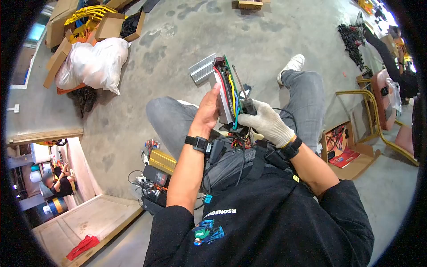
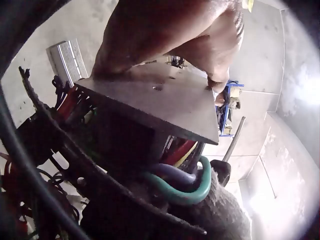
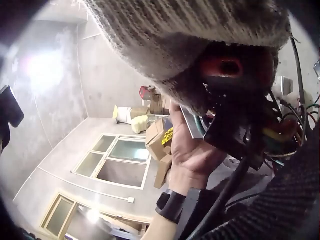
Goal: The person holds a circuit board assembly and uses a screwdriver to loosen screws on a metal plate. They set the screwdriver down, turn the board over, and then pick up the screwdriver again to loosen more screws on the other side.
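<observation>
Head view, centre: the left hand (image 1: 207,109) grips the circuit unit (image 1: 225,95), which could slip if that hold slackened; its coloured wires (image 1: 231,85) might get nicked if the screwdriver (image 1: 249,107), grasped by the gloved right hand (image 1: 268,123), swung leftward. Deep shadow hides the unit's inside at centre of the left wrist view.

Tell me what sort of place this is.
Probably a workshop, perhaps for electrical work: the right hand holds a screwdriver by an open device, and a box sits on the concrete floor.
</observation>
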The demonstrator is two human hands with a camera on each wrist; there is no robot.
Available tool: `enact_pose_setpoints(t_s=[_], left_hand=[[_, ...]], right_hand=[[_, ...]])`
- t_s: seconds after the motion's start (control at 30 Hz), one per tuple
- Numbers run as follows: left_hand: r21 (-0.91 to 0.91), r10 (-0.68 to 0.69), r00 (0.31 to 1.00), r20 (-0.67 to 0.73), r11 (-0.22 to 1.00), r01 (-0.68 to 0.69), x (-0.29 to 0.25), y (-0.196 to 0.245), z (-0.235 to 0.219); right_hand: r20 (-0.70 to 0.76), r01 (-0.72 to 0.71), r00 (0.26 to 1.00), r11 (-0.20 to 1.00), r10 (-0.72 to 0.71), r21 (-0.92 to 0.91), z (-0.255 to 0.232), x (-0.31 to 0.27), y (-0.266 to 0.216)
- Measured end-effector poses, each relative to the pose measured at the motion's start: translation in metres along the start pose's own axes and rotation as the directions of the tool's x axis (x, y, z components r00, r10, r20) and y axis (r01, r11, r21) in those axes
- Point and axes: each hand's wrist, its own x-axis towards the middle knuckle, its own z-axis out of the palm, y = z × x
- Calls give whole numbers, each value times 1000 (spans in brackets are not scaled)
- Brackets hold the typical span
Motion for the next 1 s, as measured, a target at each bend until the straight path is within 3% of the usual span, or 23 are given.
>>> enact_pose_setpoints(t_s=[0.07,0.17,0.3,0.43,0.47,0.5,0.57,0.6,0.7,0.83,0.9,1.0], left_hand=[[43,5,1000,-3,999,-4,-2,-2,1],[58,33,999,-29,998,-31,-7,1,7],[58,77,997,-12,995,-76,-5,-1,10],[79,103,994,-48,992,-99,-4,-5,14],[39,98,995,-21,994,-97,-4,-4,13],[-89,36,999,-35,995,-39,-2,-8,11],[-145,35,993,-115,988,-52,1,-15,10],[-148,33,993,-117,988,-50,4,-18,4],[-158,64,991,-118,984,-82,12,-29,-3],[-119,15,995,-96,993,-27,12,-31,-9],[-361,-46,998,-47,932,26,14,-32,-13],[-228,-12,998,-65,974,-3,17,-37,-13]], right_hand=[[-26,-73,997,997,73,6,1,-2,-3],[-1,-20,1000,999,20,38,4,-1,-12],[43,-88,995,992,85,91,5,-2,-28],[-54,-149,988,984,144,-102,4,-2,-26],[-20,-89,996,995,90,44,7,-2,-26],[-25,-169,985,984,168,-51,2,1,-20],[-50,-165,986,982,161,-88,3,3,-23],[-84,-104,992,993,99,-55,6,5,-16],[-79,-92,993,995,89,-33,1,13,-6],[-86,-138,988,985,130,-99,-3,16,-2],[-194,16,981,997,-31,-80,1,19,13],[-170,-63,984,996,51,-69,-5,20,14]])
